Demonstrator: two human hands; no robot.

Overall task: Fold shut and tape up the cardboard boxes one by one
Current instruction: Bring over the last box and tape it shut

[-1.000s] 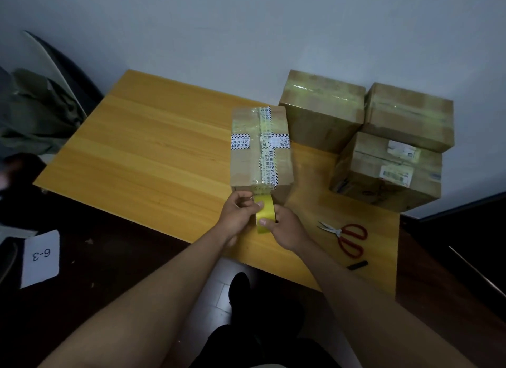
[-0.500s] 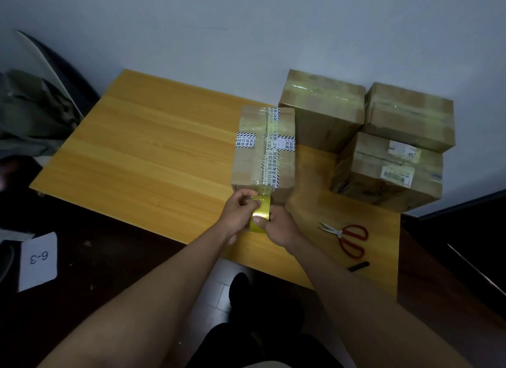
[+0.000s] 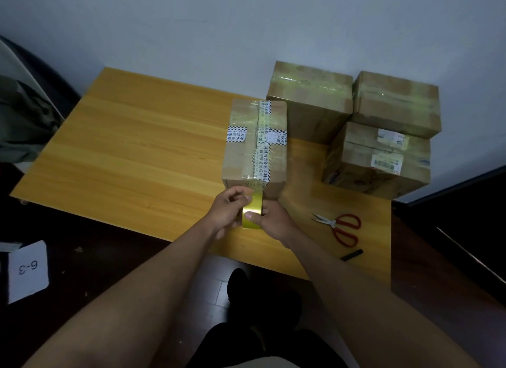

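Observation:
A closed cardboard box (image 3: 242, 159) with printed and clear tape along its top seam stands on the wooden table (image 3: 142, 154). Just in front of its near face I hold a yellow tape roll (image 3: 252, 213). My right hand (image 3: 273, 221) grips the roll, thumb on its outer face. My left hand (image 3: 228, 210) pinches the loose tape end at the top of the roll, close to the box's near bottom edge. Three taped boxes (image 3: 309, 99) are stacked at the back right by the wall.
Red-handled scissors (image 3: 341, 226) and a black marker (image 3: 351, 254) lie on the table to the right of my hands. A white card marked 6-3 (image 3: 27, 270) lies on the dark floor at left. A chair with grey-green cloth (image 3: 24, 115) stands at far left.
The roll has turned from flat-on to more edge-on and sits closer to the box. My left fingers have shifted to the tape end at the roll's top.

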